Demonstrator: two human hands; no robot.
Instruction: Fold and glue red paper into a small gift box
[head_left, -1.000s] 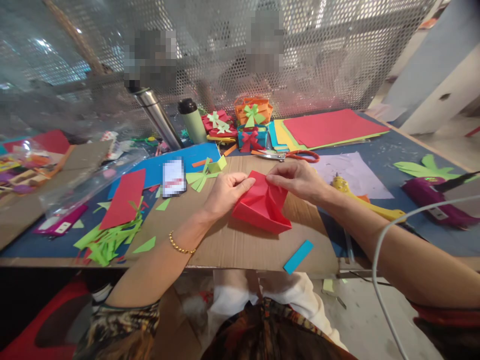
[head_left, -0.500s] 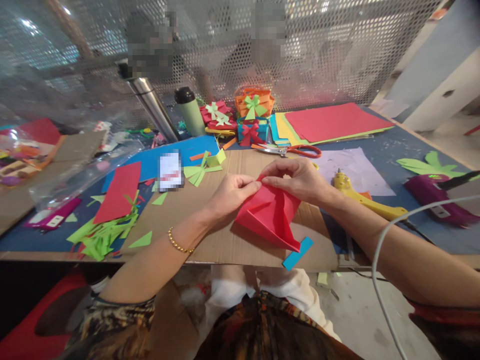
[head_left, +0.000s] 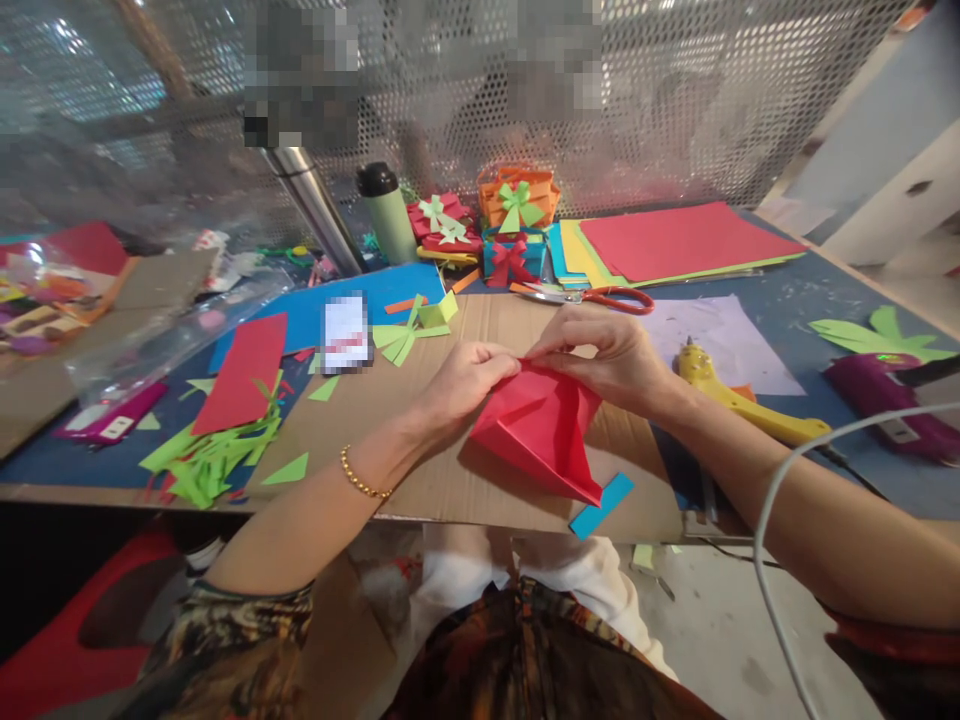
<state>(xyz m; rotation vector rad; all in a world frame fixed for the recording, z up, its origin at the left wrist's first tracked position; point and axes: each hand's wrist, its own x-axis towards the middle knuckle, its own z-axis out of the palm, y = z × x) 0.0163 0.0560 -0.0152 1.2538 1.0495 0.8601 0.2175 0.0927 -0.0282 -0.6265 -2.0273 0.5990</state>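
A folded red paper box [head_left: 540, 425] with raised sides rests over the cardboard sheet [head_left: 420, 460] in front of me. My left hand [head_left: 476, 380] pinches its far left edge between thumb and fingers. Close beside it, my right hand [head_left: 592, 350] grips the far edge, its fingers curled over the paper. Both thumbs nearly meet at the far corner, and the fingertips hide the fold there. A short blue paper strip [head_left: 601, 507] lies just off the box's near corner.
Red-handled scissors [head_left: 600, 297] lie beyond my hands. To the right are a yellow glue gun [head_left: 739, 400], a purple glue gun [head_left: 892, 400] and a pale cable [head_left: 772, 500]. Green paper scraps [head_left: 217, 460] and a phone [head_left: 346, 335] are left; finished paper boxes [head_left: 514, 215] and a green bottle [head_left: 390, 220] stand behind.
The view has shifted slightly, so the table's things appear a little further right. Both hands keep hold of the red paper box, with the right fingers curled slightly differently.
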